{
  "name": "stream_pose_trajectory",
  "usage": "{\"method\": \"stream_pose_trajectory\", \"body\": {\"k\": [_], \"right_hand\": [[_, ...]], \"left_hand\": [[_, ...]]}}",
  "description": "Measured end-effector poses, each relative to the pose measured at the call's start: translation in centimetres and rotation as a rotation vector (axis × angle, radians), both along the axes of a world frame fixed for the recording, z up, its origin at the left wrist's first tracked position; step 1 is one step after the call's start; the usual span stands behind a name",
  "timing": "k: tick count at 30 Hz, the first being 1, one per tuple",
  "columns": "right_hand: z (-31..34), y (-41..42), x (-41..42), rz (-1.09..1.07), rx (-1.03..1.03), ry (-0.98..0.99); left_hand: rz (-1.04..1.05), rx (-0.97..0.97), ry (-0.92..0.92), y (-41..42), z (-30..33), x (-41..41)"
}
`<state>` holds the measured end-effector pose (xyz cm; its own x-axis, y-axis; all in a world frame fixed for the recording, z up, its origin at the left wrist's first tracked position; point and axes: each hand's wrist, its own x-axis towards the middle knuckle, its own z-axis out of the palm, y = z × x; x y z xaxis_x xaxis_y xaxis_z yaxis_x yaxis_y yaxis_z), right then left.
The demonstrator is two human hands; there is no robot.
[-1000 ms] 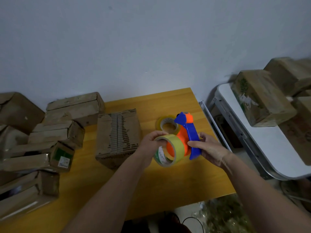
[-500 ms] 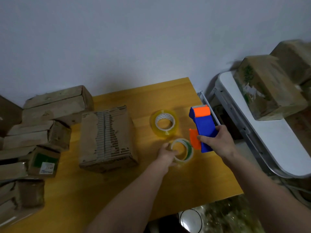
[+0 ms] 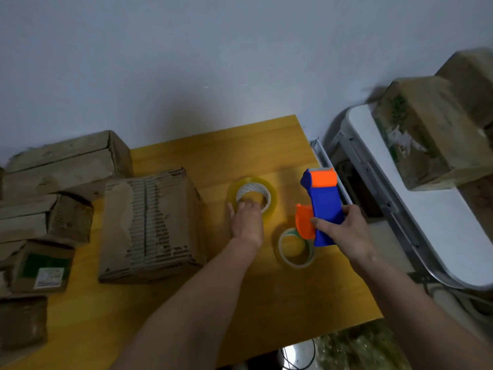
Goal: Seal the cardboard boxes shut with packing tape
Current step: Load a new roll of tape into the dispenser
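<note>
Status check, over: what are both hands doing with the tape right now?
Left hand on full yellow tape roll, grip unclear. Right hand grips blue-and-orange tape dispenser. Torn cardboard box unsealed. Nothing blocking.

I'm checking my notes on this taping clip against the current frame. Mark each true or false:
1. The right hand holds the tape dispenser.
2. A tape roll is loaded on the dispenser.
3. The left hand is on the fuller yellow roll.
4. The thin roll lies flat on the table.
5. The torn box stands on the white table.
1. True: the right hand grips the blue and orange dispenser.
2. False: its orange hub is bare.
3. True: the left hand rests on the yellow roll; whether it grips is unclear.
4. True: the thin roll lies flat on the wooden table.
5. False: the torn box sits on the wooden table.
</note>
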<state>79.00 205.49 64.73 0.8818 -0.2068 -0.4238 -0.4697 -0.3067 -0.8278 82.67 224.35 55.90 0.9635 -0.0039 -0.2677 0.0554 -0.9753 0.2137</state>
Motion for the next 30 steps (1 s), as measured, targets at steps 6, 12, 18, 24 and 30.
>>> {"method": "stream_pose_trajectory", "body": {"k": [6,12,18,24,30], "right_hand": [[0.4,0.6,-0.3,-0.049,0.049,-0.041],[2.3,2.5,-0.7,-0.093,0.129,-0.128],[5.6,3.8,-1.3,-0.130,0.191,-0.269],[8.5,5.4,-2.3,-0.111,0.254,-0.339],[11.0,8.7,-2.9,-0.067,0.246,-0.417]], "left_hand": [[0.595,-1.106,-0.033,2.7,0.9,-1.3],[0.495,-1.897,0.339,5.9,6.0,-3.0],[0.606,-2.180,0.345,8.3,11.7,-5.0],[0.710,-2.356,0.230,11.2,14.8,-5.8],[0.789,-2.128,0.139,13.2,19.0,-5.7]]}}
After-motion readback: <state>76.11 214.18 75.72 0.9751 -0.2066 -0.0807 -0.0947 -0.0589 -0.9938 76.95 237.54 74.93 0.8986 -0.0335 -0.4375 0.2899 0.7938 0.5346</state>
